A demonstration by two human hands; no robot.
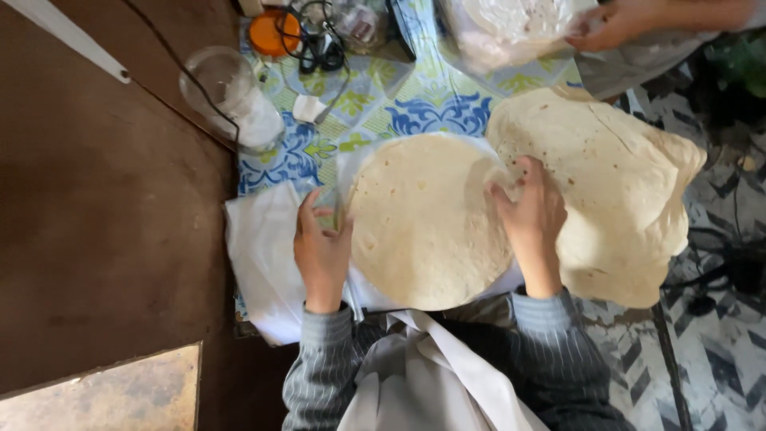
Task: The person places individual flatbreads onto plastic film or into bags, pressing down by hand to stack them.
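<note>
Left hand (pixel 321 249), centre-left of frame: fingers (pixel 308 209) spread flat, open, pressing the clear plastic sheet (pixel 348 172) at the left edge of the round pale flatbread (pixel 425 219). Right hand (pixel 531 219), centre-right: fingers (pixel 504 193) curled, pinching the flatbread's right rim. That flatbread lies mid-frame on the patterned blue-and-green cloth-covered bench (pixel 415 108). Right of it, a stack of larger flatbreads (pixel 614 187); lower left, white paper sheets (pixel 263 247).

Risk, as judged: the thin rim may tear under the pinch, or the plastic may slip from under the flat hand and fold the bread.
</note>
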